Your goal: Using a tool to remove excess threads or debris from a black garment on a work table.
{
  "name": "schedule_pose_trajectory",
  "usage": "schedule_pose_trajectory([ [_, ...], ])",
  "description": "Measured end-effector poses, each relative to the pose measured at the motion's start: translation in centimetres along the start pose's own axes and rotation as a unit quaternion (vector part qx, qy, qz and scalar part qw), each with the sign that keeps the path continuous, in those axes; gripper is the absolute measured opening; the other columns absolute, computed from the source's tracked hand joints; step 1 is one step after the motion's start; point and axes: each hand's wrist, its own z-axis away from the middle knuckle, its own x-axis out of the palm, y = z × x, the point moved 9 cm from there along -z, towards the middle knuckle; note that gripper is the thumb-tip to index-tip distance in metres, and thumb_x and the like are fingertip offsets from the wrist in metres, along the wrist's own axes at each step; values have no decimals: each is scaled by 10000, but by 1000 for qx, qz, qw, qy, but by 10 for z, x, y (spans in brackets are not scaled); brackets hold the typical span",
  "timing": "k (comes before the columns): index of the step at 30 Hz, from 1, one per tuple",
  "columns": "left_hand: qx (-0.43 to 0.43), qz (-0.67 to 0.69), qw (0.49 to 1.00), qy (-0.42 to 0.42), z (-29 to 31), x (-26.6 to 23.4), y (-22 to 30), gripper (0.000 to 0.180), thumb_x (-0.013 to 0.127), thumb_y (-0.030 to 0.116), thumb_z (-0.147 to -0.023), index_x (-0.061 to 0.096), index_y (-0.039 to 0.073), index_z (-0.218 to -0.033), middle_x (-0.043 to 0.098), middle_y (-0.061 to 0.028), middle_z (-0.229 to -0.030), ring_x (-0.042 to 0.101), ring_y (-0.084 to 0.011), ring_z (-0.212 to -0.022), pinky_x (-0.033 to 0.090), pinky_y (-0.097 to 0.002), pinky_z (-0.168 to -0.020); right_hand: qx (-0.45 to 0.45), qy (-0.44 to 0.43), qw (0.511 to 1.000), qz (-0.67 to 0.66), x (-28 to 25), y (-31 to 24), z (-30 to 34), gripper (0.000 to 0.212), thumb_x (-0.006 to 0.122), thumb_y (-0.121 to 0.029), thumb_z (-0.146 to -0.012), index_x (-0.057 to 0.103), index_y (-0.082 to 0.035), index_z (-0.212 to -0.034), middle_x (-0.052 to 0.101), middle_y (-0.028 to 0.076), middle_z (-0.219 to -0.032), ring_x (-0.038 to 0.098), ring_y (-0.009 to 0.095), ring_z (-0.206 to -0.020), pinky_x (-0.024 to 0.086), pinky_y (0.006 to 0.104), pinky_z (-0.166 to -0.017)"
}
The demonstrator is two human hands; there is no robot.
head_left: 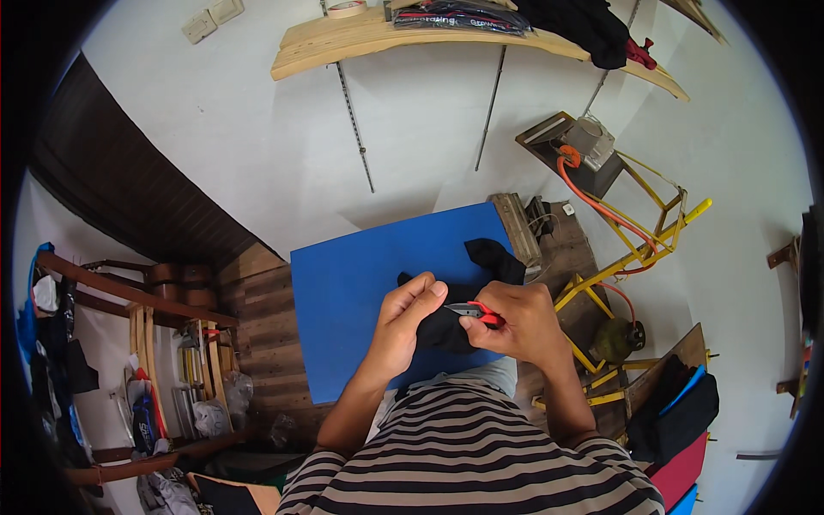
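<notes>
My right hand [525,324] is closed around a pair of small snips with red handles [468,310], their grey blades pointing left. The blades reach close to my left hand [402,324], whose thumb presses against the bent fingers in a pinch. Black cloth [445,331] hangs beneath both hands, over the blue tabletop [339,296], and the left fingers appear to grip its edge. Exactly what sits between those fingertips is hidden. Another part of black cloth [496,259] lies on the tabletop beyond my right hand.
A wooden shelf [343,47] with packed goods and dark cloth runs along the far wall. To the right stand a yellow metal frame [639,257], an orange hose [601,204] and a gas cylinder [614,341]. Cluttered racks [137,296] line the left side.
</notes>
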Motion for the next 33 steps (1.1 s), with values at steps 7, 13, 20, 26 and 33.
schedule_pose_trajectory([
  [7,9,1,1000,4,1,0,2,376,529,219,-973,323,110,-678,243,75,-695,220,-40,-659,208,-234,-581,21,1,1000,-5,-1,4,1,252,740,-198,-702,550,-33,-703,488,76,-589,481,255,-463,387,326,-436],
  [13,4,4,1000,4,0,0,1,367,528,215,-972,329,111,-683,252,76,-702,229,-37,-664,210,-229,-585,58,20,998,-8,-2,11,3,240,728,-187,-714,551,-24,-724,481,91,-598,468,257,-468,388,335,-452],
  [20,16,25,999,30,-1,-3,3,349,524,208,-976,351,109,-689,273,75,-704,241,-38,-669,216,-227,-595,84,38,994,-64,-4,11,4,262,751,-192,-699,561,-21,-754,499,96,-612,490,238,-471,399,325,-454],
  [26,28,25,999,38,-2,-3,5,342,518,207,-981,360,104,-695,285,70,-707,248,-42,-671,221,-228,-599,-4,46,999,5,-2,-4,3,271,767,-249,-714,587,-50,-746,538,58,-620,543,226,-478,426,317,-435],
  [33,23,34,998,41,-3,-3,4,336,515,205,-981,366,109,-696,285,73,-706,245,-36,-667,220,-223,-592,0,46,999,21,-2,-1,4,287,756,-253,-726,551,-55,-687,495,47,-580,515,218,-458,401,322,-417],
])
